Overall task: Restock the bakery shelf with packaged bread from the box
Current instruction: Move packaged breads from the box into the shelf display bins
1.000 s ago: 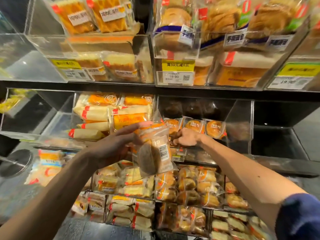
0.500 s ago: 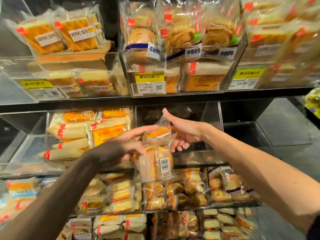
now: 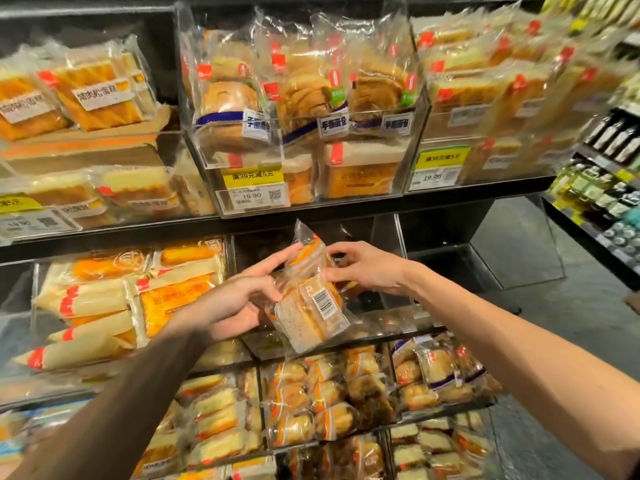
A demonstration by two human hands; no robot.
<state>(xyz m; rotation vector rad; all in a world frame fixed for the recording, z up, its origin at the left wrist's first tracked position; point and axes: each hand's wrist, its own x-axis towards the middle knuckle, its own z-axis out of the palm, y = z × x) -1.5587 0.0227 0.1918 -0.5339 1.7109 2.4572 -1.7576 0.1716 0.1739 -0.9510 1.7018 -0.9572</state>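
Observation:
A clear bag of sliced bread with an orange top and a white barcode label hangs tilted in front of the middle shelf. My left hand grips its left side, thumb and fingers round the wrapper. My right hand comes in from the right, and its fingertips pinch the bag's upper right edge. Behind the bag is a clear acrylic bin on the middle shelf; its inside looks dark and I cannot tell what it holds. The box is not in view.
Orange and white loaf packs fill the bin to the left. Bagged round loaves and price tags sit on the shelf above. Small bun packs crowd the lower shelves. An aisle shelf with bottles stands at the right.
My right hand drew out of the bin, opened beside the bag, and now pinches its top edge. My view has swung right; the bag stays in my left hand.

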